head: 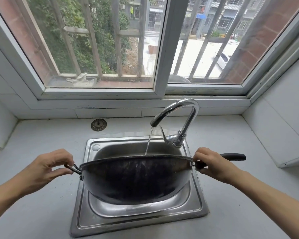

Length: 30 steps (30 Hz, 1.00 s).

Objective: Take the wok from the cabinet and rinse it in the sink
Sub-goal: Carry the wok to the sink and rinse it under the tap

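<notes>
With the wok (135,178) already tilted over the sink (86,200) at lower centre, we gripped its loop with our left hand (50,167) and its handle with our right hand (212,163), rinsing underway beneath the faucet (183,107).

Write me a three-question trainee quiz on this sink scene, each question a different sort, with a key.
1. True or false: water is running from the faucet.
2. Multiple choice: the left hand grips the wok by (A) its long straight handle, (B) its small loop handle, (C) its rim.
3. Fill in: the loose strainer lies on the ____, behind the sink.

Key:
1. True; the stream drops behind the wok's far rim.
2. B; the right hand has the long handle.
3. Counter.
</notes>
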Available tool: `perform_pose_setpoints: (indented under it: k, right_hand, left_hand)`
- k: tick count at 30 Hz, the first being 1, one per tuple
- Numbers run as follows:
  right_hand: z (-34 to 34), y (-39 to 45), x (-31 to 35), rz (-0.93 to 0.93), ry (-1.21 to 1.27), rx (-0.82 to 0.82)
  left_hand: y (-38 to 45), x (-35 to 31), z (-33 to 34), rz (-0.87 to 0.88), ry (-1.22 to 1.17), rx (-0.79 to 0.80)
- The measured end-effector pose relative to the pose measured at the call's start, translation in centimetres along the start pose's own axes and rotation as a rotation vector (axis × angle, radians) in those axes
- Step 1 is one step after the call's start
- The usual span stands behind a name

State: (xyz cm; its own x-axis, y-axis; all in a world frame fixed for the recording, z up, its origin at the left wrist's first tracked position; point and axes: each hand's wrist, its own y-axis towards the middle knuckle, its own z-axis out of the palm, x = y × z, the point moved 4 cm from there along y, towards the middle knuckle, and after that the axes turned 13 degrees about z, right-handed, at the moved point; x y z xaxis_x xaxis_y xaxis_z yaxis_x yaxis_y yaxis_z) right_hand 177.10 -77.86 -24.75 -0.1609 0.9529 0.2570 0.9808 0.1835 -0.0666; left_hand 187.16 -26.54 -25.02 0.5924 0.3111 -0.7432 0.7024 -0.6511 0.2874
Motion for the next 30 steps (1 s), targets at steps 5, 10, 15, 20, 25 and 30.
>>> perform_pose_setpoints:
  k: [5, 10, 15, 20, 25, 30]
  right_hand:
    - [0.0, -0.1, 0.1, 0.037, 0.027, -0.096]
    - [0.5, 0.3, 0.0, 0.053, 0.002, -0.127]
    - [1.9, 0.6, -0.8, 0.102, 0.050, -0.061]
    - [3.2, 1.4, -1.5, 0.144, 0.075, 0.005]
    - [4.3, 2.1, -2.0, 0.177, 0.095, 0.059]
    - [4.5, 2.1, -2.2, 0.161, 0.121, 0.062]
  left_hand:
    - [-0.1, 0.0, 0.3, -0.055, -0.066, -0.047]
    - [-0.3, 0.8, 0.8, -0.151, -0.094, -0.069]
    - [-0.2, 1.9, 1.6, -0.227, -0.080, -0.033]
    - [0.1, 3.0, 2.2, -0.275, -0.070, 0.009]
    - [0.4, 4.3, 2.9, -0.323, -0.060, 0.013]
    - [0.7, 5.2, 3.4, -0.361, -0.089, -0.031]
